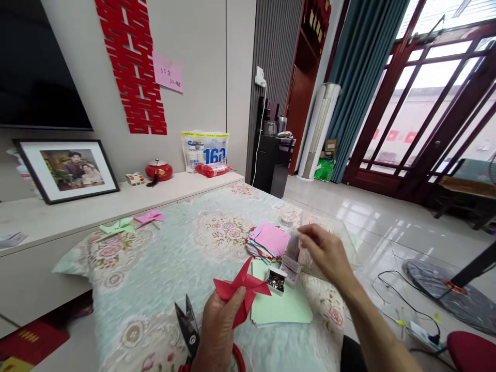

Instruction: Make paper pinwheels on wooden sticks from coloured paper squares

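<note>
My left hand [222, 320] pinches a red paper pinwheel [243, 288] at its centre, thumb on top. Under and beside that wrist lie scissors [189, 330] with dark blades apart and red handles. My right hand [323, 253] is at a clear plastic container [344, 237], fingers curled together; what they hold, if anything, I cannot make out. Below it sits a small open box of metal pins [276, 280] on a stack of light green paper [282, 309]. Small pale boxes [290, 268] stand beside it. Behind is a pile of coloured paper squares [270, 238], pink on top.
A green pinwheel [118, 227] and a pink pinwheel [149, 218] lie at the far left of the floral tablecloth [174, 268]. A roll of clear tape [287, 218] sits behind the paper pile. Cables [406, 289] cross the floor at right.
</note>
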`<state>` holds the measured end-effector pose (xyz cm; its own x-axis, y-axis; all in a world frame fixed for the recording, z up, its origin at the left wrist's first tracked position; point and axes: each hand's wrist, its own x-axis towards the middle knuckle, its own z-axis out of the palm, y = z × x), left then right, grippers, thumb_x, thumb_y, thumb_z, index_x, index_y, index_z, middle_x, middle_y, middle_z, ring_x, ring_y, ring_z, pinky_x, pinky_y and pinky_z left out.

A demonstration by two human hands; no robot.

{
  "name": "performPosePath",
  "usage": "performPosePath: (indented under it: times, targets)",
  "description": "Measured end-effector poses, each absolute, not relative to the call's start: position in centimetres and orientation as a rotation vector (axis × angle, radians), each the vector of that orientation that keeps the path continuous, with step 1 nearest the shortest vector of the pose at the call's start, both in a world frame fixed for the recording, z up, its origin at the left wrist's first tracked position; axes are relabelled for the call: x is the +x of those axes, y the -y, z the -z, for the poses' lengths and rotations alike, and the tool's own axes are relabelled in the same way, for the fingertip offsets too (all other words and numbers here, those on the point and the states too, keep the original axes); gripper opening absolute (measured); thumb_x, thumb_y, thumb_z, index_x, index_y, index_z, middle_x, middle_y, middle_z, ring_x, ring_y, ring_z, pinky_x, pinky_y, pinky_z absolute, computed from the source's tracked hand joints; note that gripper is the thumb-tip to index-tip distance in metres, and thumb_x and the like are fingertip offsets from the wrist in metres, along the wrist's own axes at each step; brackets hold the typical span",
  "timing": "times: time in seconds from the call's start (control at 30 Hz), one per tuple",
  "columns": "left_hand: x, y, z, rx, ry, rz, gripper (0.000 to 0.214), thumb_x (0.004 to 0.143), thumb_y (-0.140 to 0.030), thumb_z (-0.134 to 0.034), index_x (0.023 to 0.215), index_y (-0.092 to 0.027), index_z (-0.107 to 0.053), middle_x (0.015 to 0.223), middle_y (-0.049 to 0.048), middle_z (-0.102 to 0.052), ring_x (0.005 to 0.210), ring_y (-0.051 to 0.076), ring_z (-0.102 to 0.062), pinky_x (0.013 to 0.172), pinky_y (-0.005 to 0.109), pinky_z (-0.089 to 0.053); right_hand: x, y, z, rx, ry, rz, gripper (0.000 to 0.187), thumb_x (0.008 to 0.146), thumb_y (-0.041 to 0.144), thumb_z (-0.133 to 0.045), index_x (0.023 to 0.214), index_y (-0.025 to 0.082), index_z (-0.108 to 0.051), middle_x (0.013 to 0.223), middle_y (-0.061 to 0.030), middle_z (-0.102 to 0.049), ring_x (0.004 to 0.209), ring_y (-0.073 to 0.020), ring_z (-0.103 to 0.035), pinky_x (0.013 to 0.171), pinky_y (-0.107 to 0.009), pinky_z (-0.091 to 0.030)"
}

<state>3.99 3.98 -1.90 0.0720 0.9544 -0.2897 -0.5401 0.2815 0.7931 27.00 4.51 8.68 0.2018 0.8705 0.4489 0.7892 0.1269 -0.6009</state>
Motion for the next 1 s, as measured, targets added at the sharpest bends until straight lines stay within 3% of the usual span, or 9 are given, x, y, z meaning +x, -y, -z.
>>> performPosePath:
  times: [0.1,0.23,0.33,0.43,0.7,0.87,1.0]
  targets:
    - [4.0,-4.1,1.6,0.511,-0.879,-1.230,0.041,0.048,-0.035,-0.092,0.077,-0.012,-0.073,0.073,0.0070,-0.079,0.062,0.021,-0.072,0.062,0.029,-0.057,31.7,-7.6,-9.7,-2.152,1.677,0.047,0.023,0.094,0.022,-0.047,0.094,0.019,-0.070,0.088,-0.0054,-0.075,0.080,-0.0191,-0.068,0.068,-0.028,-0.046]
    - [4.0,-3.9,0.8,0.438,-0.836,-1.240,0.044,0.043,-0.032,-0.095,0.076,-0.013,-0.074,0.075,0.0073,-0.080,0.065,0.023,-0.073,0.065,0.031,-0.058,35.3,-11.4,-8.6,-2.384,1.763,-0.036,0.014,0.088,0.015,-0.059,0.079,0.015,-0.070,0.082,-0.0059,-0.072,0.080,-0.0192,-0.066,0.071,-0.029,-0.048]
    - [4.0,-3.7,0.4,0.439,-0.827,-1.240,0.041,0.044,-0.033,-0.095,0.073,-0.013,-0.073,0.069,0.0055,-0.078,0.065,0.023,-0.074,0.064,0.031,-0.058,36.0,-13.1,-6.8,-2.533,1.800,-0.128,0.017,0.094,0.030,-0.063,0.096,0.015,-0.068,0.096,-0.0045,-0.070,0.085,-0.0175,-0.067,0.078,-0.035,-0.055]
    - [4.0,-3.7,0.2,0.442,-0.818,-1.245,0.039,0.044,-0.033,-0.095,0.072,-0.015,-0.074,0.066,0.0040,-0.077,0.070,0.025,-0.074,0.067,0.031,-0.059,36.1,-14.1,-5.5,-2.637,1.800,-0.191,0.023,0.096,0.033,-0.062,0.109,0.015,-0.065,0.110,-0.0069,-0.068,0.093,-0.0192,-0.067,0.082,-0.038,-0.057]
    - [3.9,-3.7,-0.2,0.395,-0.758,-1.257,0.037,0.046,-0.030,-0.094,0.074,-0.015,-0.075,0.071,0.0060,-0.078,0.082,0.030,-0.075,0.078,0.038,-0.059,36.7,-14.2,-5.9,-2.666,1.786,-0.261,0.024,0.096,0.032,-0.062,0.113,0.015,-0.065,0.115,-0.0080,-0.067,0.098,-0.0210,-0.067,0.084,-0.040,-0.057]
    - [3.8,-3.8,0.1,0.392,-0.727,-1.262,0.037,0.046,-0.029,-0.095,0.074,-0.016,-0.075,0.072,0.0055,-0.078,0.081,0.028,-0.075,0.080,0.037,-0.058,36.6,-12.9,-7.2,-2.573,1.720,-0.342,0.020,0.097,0.033,-0.060,0.098,0.015,-0.068,0.094,-0.0034,-0.071,0.076,-0.0139,-0.068,0.069,-0.030,-0.058]
    - [3.9,-3.8,0.4,0.393,-0.698,-1.267,0.035,0.048,-0.028,-0.094,0.074,-0.015,-0.075,0.073,0.0058,-0.078,0.078,0.026,-0.074,0.078,0.035,-0.057,36.2,-12.2,-10.1,-2.415,1.670,-0.241,0.017,0.090,0.016,-0.061,0.076,0.013,-0.070,0.068,-0.0035,-0.072,0.054,-0.0119,-0.065,0.053,-0.023,-0.048]
